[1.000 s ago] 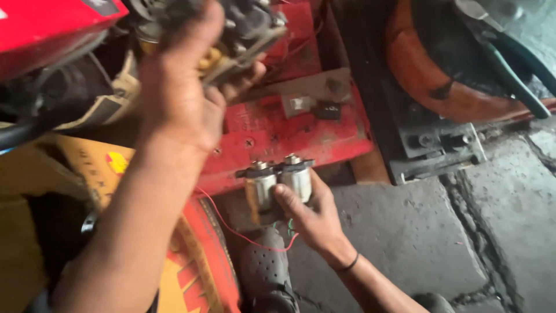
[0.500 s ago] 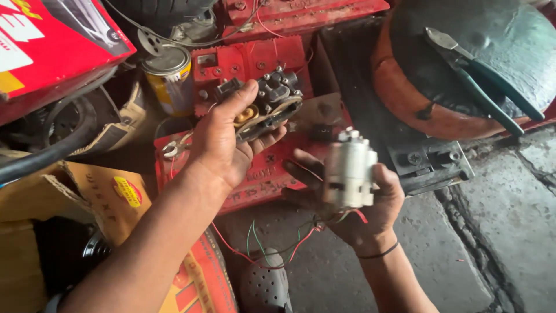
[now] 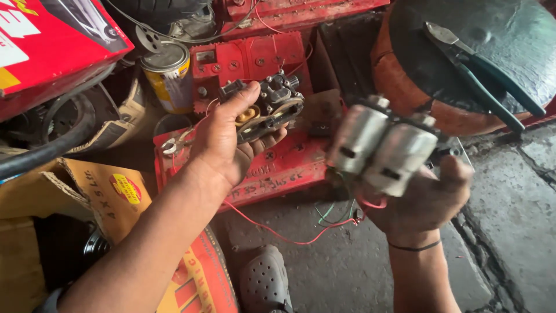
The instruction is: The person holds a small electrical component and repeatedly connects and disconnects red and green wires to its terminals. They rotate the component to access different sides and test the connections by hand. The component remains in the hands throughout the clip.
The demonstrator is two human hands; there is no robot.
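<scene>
While the left hand (image 3: 223,145) is raised over the red battery cases (image 3: 272,168), its fingers curl shut around a small dark mechanical part with brass fittings (image 3: 267,109), the thumb pressed along its near edge. Just to the right, the right hand (image 3: 425,197) holds up a pair of silver cylindrical motors (image 3: 379,145) side by side, fingers wrapped behind them and red wires (image 3: 289,235) trailing down to the concrete floor (image 3: 359,272). Green-handled pliers (image 3: 480,75) lie on the round dark seat (image 3: 463,35) beyond, and a dented tin can (image 3: 169,75) stands behind the left hand.
</scene>
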